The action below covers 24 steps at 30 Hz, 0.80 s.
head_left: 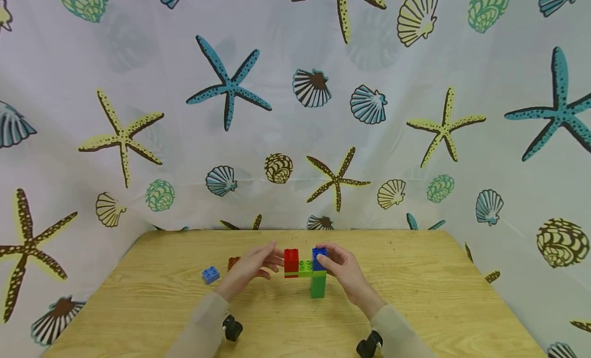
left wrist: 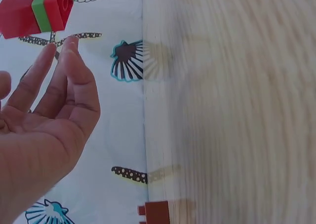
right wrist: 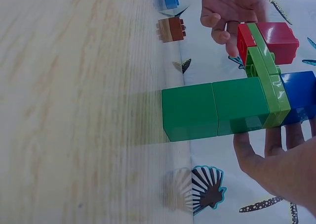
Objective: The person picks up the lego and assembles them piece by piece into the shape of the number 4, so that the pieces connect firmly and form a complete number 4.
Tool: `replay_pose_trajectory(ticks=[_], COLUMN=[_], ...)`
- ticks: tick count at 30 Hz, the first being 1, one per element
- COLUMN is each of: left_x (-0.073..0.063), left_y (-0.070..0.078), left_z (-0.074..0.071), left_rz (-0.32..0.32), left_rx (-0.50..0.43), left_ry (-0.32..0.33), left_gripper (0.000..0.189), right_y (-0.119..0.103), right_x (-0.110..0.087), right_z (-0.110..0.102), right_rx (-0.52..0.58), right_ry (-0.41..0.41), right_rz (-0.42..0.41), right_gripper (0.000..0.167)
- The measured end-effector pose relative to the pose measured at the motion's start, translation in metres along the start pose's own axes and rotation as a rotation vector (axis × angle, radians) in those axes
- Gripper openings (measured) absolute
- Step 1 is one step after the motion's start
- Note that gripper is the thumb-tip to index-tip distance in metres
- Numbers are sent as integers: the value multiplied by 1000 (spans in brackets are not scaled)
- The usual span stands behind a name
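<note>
A toy-brick build stands with its green column (head_left: 317,286) at the table. A light green layer (head_left: 304,267) runs sideways from the column's top, with a blue brick (head_left: 318,260) above the column and a red brick (head_left: 291,259) at the far left end. More red shows under that end in the right wrist view. My right hand (head_left: 343,271) pinches the blue brick, thumb in front and fingers behind. Beside the red brick, my left hand (head_left: 254,265) holds nothing, its fingers loosely extended; in the left wrist view a gap shows between fingertips and bricks.
Left of the build lie a light blue brick (head_left: 211,275) and a brown brick (head_left: 233,262), the latter partly hidden by my left hand. The wooden table (head_left: 415,286) ends at a hanging cloth (head_left: 277,132) printed with shells and starfish.
</note>
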<state>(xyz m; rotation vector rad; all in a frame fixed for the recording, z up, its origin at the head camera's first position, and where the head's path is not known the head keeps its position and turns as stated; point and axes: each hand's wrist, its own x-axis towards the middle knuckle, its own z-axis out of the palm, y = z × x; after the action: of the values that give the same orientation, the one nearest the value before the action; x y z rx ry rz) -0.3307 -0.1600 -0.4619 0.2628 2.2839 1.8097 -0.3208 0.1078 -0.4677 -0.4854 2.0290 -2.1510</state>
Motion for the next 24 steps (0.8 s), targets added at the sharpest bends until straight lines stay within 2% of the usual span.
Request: replay_pose_trajectory(ticks=[6, 8, 18, 24], left_x=[-1, -1, -2, -6], left_y=[-8, -11, -22, -26], left_z=[-14, -18, -47, -58], left_rz=[17, 21, 79, 80], left_rx=[49, 61, 64, 78], left_ry=[45, 63, 118, 160], left_gripper=[41, 35, 30, 31], right_y=[0, 0, 1, 1], right_x=[0, 0, 0, 0], right_z=[0, 0, -1, -1], right_rx=[-1, -4, -2, -5], right_ry=[-1, 0, -7, -2], right_rz=[-3, -2, 2, 9], right_gripper=[40, 41, 43, 41])
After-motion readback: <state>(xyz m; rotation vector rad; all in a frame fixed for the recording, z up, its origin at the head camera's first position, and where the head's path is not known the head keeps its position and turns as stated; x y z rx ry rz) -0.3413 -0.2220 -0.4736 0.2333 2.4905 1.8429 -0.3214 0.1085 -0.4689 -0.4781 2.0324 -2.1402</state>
